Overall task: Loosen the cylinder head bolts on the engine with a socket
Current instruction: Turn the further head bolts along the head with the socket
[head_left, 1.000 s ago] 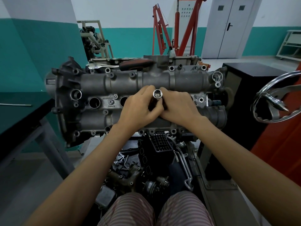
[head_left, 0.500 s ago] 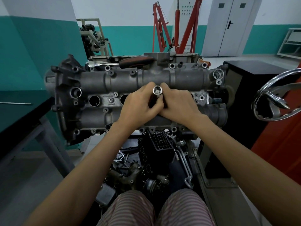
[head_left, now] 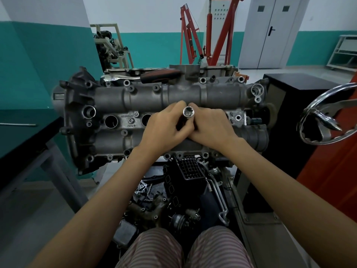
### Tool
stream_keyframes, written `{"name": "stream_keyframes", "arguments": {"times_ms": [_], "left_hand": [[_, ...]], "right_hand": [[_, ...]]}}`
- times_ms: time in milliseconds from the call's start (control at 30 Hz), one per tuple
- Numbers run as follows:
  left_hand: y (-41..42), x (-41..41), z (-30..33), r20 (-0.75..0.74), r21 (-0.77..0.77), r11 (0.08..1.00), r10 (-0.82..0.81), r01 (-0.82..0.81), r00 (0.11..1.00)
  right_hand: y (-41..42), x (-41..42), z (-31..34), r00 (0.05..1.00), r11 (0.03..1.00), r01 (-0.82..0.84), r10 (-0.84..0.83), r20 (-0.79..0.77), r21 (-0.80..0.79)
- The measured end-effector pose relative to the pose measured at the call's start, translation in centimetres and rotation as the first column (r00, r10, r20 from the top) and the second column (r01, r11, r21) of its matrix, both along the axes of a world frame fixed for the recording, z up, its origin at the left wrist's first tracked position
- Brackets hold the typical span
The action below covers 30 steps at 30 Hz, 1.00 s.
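Observation:
A grey cylinder head [head_left: 135, 97] lies across the engine stand in front of me, with several bolt holes and round bores along its top. Over its middle, my left hand [head_left: 164, 130] and my right hand [head_left: 210, 130] meet, fingers curled round a chrome socket [head_left: 189, 112]. The socket's open end points up toward me; its lower part is hidden between my fingers. A ratchet with a red-and-black handle [head_left: 160, 75] lies along the far edge of the head.
A chrome handwheel [head_left: 316, 120] sticks out at the right, beside a black cabinet [head_left: 289, 89]. A dark workbench [head_left: 17, 136] stands at the left. Loose engine parts [head_left: 173, 200] lie below the head by my knees. A red engine crane [head_left: 208, 35] stands behind.
Both hands stay together on the socket; they and the socket have shifted slightly up toward the far side of the head.

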<state>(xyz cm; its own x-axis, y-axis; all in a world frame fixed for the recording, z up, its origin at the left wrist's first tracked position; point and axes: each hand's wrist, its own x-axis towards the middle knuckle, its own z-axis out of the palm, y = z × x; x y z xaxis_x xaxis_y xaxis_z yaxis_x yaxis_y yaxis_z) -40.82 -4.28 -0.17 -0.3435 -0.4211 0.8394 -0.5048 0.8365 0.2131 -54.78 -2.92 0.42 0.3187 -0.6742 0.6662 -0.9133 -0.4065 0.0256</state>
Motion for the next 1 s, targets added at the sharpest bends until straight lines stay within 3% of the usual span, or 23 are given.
{"name": "stream_keyframes", "arguments": {"times_ms": [200,433,633,1000], "left_hand": [[-0.35,0.04,-0.16,-0.081,-0.047,0.998,-0.049,0.046,0.995],[-0.15,0.0,-0.05,0.0,0.003,1.0,0.026,-0.026,1.0],[-0.06,0.11,0.03,-0.029,-0.009,1.0,0.012,-0.012,1.0],[0.0,0.09,-0.08,-0.019,0.012,1.0,0.012,-0.012,1.0]], "right_hand": [[-0.51,-0.31,-0.17,0.998,0.998,0.062,-0.062,-0.03,0.006],[0.09,-0.09,0.19,1.0,1.0,-0.017,0.017,-0.015,0.009],[-0.18,-0.21,0.01,0.999,0.999,0.052,-0.052,-0.008,0.017],[0.16,-0.1,0.09,1.0,1.0,-0.017,0.017,0.026,0.005]]}}
